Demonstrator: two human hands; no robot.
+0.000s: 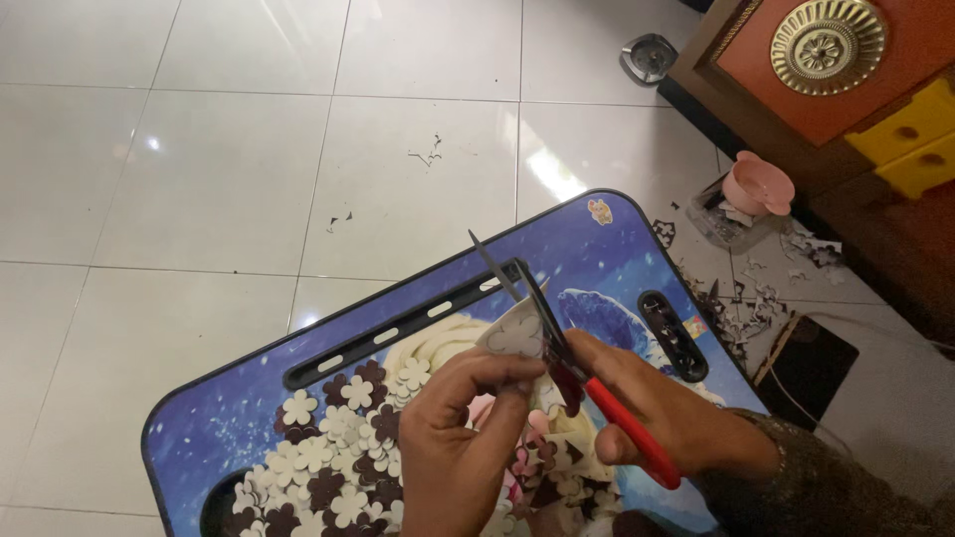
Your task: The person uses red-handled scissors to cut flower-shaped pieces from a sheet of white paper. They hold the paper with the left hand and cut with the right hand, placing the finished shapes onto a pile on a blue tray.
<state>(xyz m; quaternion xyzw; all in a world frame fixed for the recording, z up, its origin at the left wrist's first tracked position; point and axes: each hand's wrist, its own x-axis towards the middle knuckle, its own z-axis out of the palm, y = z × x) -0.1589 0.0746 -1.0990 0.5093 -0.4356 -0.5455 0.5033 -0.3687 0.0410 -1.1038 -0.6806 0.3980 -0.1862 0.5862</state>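
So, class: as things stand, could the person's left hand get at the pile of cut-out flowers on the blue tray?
Probably yes. The left hand pinches a pale sheet right above the flower pile, with nothing between them; it would have to let go of the sheet first.

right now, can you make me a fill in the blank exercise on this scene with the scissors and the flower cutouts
1. The right hand works scissors with ____ plastic handles.
2. The left hand holds a white foam piece between the ____ scissor blades.
3. White and dark brown foam flower cutouts lie heaped on the blue printed ____.
4. A ____ plastic bowl sits on the tiled floor.

Missing words: red; open; lap table; pink
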